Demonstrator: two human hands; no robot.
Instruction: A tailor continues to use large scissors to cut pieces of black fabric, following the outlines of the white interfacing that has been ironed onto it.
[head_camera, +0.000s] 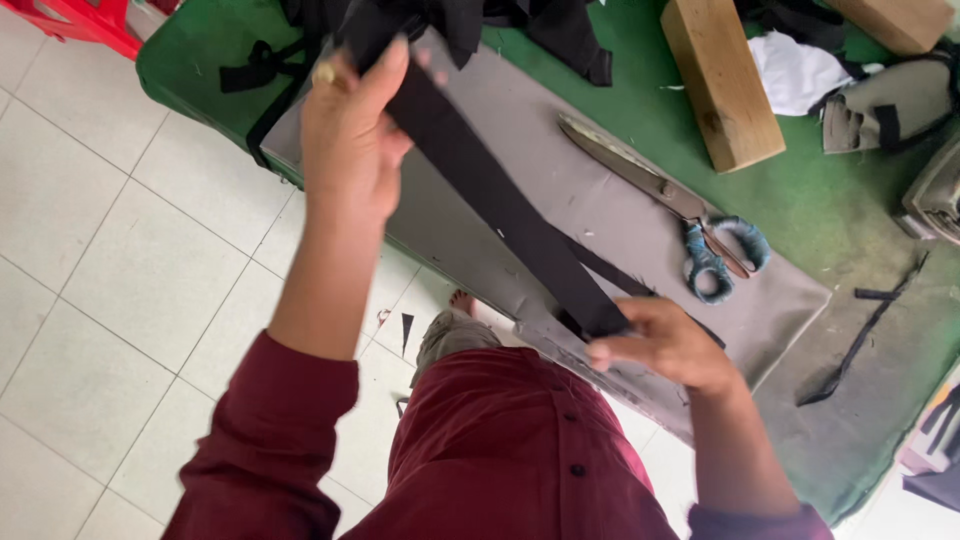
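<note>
A black strip (500, 200) of fabric is held taut between both hands above the near edge of the table (850, 440). The left hand (350, 140) is closed around the strip's upper end, the thumb laid over the fabric and the fingers wrapped behind it; a ring (325, 74) is worn on one finger. The right hand (665, 345) is pinched on the strip's lower end, just over the near edge of a grey sheet (520, 120) that is spread on the green tabletop. The strip runs slantwise across this sheet, from the far left down to the near edge.

Scissors (665, 200) with wrapped handles are laid on the grey sheet, closed, well apart from both hands, towards the right. A wooden block (720, 80) is set beyond them on the green cover, near the far edge. A heap of black cloth (500, 25) is piled at the far edge behind the left hand. A thin black offcut (860, 340) lies on the green cover towards the right edge. White cloth (800, 70) is seen beside the block. Red sleeves are worn on both arms, and a tiled floor (120, 250) is seen on the left.
</note>
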